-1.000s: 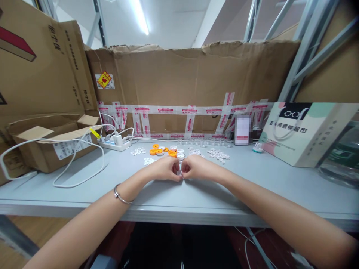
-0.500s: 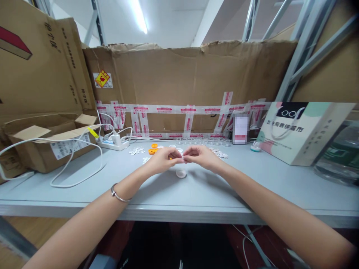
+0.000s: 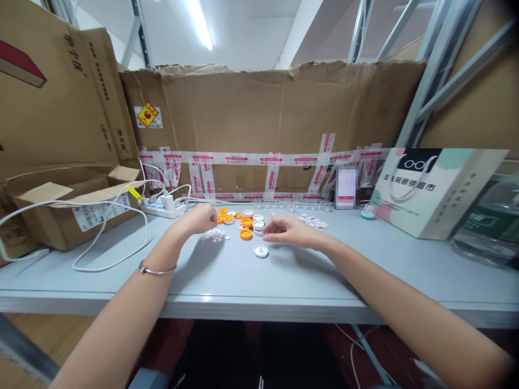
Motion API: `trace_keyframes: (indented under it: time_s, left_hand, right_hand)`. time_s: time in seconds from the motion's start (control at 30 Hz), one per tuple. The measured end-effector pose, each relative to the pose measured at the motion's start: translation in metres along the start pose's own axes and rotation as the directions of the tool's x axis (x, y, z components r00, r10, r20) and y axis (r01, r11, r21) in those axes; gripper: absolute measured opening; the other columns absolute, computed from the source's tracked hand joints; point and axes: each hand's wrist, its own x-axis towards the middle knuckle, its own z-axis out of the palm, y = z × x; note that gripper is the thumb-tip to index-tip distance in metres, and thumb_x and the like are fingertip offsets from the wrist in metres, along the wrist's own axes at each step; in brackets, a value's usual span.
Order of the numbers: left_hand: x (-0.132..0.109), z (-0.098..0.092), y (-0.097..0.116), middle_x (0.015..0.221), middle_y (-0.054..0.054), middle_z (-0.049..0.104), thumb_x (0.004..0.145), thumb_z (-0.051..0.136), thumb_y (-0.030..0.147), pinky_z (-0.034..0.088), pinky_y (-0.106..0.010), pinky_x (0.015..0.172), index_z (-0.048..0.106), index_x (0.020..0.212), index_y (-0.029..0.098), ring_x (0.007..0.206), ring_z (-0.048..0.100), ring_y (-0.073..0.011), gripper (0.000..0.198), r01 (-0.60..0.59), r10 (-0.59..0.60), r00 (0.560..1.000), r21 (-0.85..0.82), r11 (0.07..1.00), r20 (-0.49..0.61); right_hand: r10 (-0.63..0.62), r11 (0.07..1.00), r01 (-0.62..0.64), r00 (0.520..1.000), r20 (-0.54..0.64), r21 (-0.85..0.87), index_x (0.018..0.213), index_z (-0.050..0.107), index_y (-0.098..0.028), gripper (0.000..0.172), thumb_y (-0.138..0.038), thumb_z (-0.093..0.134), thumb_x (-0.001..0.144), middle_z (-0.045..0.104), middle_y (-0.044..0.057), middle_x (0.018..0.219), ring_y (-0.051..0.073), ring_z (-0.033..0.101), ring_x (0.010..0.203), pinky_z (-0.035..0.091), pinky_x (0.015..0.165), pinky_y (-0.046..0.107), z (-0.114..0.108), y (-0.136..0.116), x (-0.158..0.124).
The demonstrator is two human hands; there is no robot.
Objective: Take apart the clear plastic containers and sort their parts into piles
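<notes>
My left hand (image 3: 200,219) is above the table with curled fingers, its fingertips turned away from the camera. Just below it lies a pile of small white parts (image 3: 214,235), with one loose white piece beside them. Thumb and forefinger of my right hand (image 3: 286,231) come together beside the white round caps (image 3: 258,229); whatever is between them is too small to make out. A white round cap with a raised centre (image 3: 260,251) lies nearer the table's front. Orange round caps (image 3: 245,234) lie among the white ones between my hands.
Behind my right hand is a heap of small pale parts (image 3: 314,221), with a row of clear pieces (image 3: 292,206) farther back. A power strip (image 3: 164,208) and white cables are at left, beside an open carton (image 3: 73,210). A phone (image 3: 347,186), paper bag (image 3: 425,192) and bottle (image 3: 484,221) stand at right.
My hands were together above the white cap. The left one has moved left to the small white parts; the right has stayed almost in place. More caps between them now show.
</notes>
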Motion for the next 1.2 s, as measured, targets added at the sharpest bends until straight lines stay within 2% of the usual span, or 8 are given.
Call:
trace_keyframes:
  time_s: [0.13,0.27,0.37,0.43,0.53,0.77,1.03,1.2]
  left_hand:
    - [0.002,0.005,-0.005,0.048,0.0,0.058,0.057,0.053,0.012,0.027,-0.021,0.045,0.059,0.047,0.016,0.045,0.044,-0.0094,0.012,0.003,-0.003,0.996,0.004,1.0,0.089]
    - [0.002,0.009,0.007,0.054,-0.003,0.06,0.062,0.06,0.021,0.029,-0.022,0.048,0.06,0.053,0.015,0.05,0.047,-0.0122,0.011,0.016,-0.017,0.999,0.016,1.0,0.042]
    - [-0.001,0.013,0.031,0.071,-0.004,0.064,0.074,0.055,0.024,0.036,-0.022,0.058,0.063,0.071,0.016,0.062,0.053,-0.0135,0.012,-0.181,0.175,0.982,-0.104,0.978,-0.065]
    - [-0.004,0.019,0.048,0.079,-0.003,0.065,0.078,0.052,0.021,0.039,-0.021,0.066,0.063,0.079,0.017,0.071,0.056,-0.0131,0.012,-0.414,0.404,0.91,-0.204,0.887,-0.093]
    - [-0.006,0.03,0.066,0.08,-0.003,0.064,0.08,0.053,0.02,0.04,-0.021,0.067,0.065,0.082,0.017,0.073,0.057,-0.0131,0.012,-0.573,0.583,0.812,-0.227,0.788,-0.026]
    - [-0.001,0.047,0.065,0.081,-0.005,0.063,0.086,0.047,0.022,0.038,-0.023,0.067,0.064,0.082,0.016,0.075,0.056,-0.0142,0.018,-0.715,0.716,0.695,0.047,0.698,-0.061]
    - [-0.007,0.044,0.069,0.072,-0.006,0.058,0.089,0.04,0.018,0.033,-0.029,0.064,0.057,0.076,0.013,0.066,0.05,-0.015,0.022,-0.766,0.861,0.508,0.468,0.44,0.023]
    - [-0.009,0.042,0.07,0.074,-0.006,0.058,0.09,0.037,0.016,0.032,-0.03,0.063,0.056,0.078,0.013,0.068,0.05,-0.0156,0.022,-0.755,0.884,0.468,0.53,0.386,0.024]
  right_hand:
    - [0.038,0.98,-0.006,0.987,0.157,-0.201,0.103,0.059,-0.02,0.056,-0.051,0.07,0.058,0.058,0.005,0.096,0.017,0.054,0.083,0.042,0.072,0.028,-0.005,0.002,-0.005]
    - [0.008,0.972,0.036,0.983,0.183,-0.234,0.105,0.058,-0.022,0.055,-0.047,0.071,0.058,0.054,0.003,0.092,0.015,0.051,0.08,0.041,0.07,0.026,0.001,0.005,-0.005]
    - [-0.052,0.975,0.086,0.984,0.168,-0.203,0.102,0.06,-0.023,0.046,-0.043,0.069,0.062,0.054,0.0,0.083,0.013,0.05,0.074,0.039,0.066,0.024,0.008,0.009,-0.001]
    - [-0.079,0.978,0.109,0.982,0.169,-0.175,0.098,0.062,-0.021,0.041,-0.043,0.068,0.064,0.054,0.0,0.079,0.012,0.048,0.07,0.038,0.063,0.023,0.011,0.012,0.002]
    - [-0.083,0.986,0.106,0.981,0.173,-0.129,0.093,0.064,-0.018,0.04,-0.043,0.068,0.063,0.056,0.0,0.076,0.011,0.047,0.066,0.036,0.06,0.023,0.013,0.015,0.005]
    - [-0.043,0.999,0.047,0.987,0.156,-0.023,0.083,0.064,-0.015,0.035,-0.037,0.072,0.058,0.053,-0.002,0.067,0.01,0.045,0.062,0.034,0.057,0.022,0.016,0.011,0.006]
    - [-0.025,0.999,0.029,0.994,0.107,-0.035,0.08,0.064,-0.012,0.033,-0.033,0.073,0.056,0.052,-0.002,0.064,0.01,0.045,0.062,0.033,0.055,0.022,0.017,0.015,0.006]
    - [-0.017,1.0,0.017,0.995,0.103,-0.007,0.079,0.063,-0.011,0.034,-0.033,0.073,0.056,0.052,-0.002,0.063,0.01,0.045,0.061,0.034,0.055,0.022,0.017,0.015,0.006]
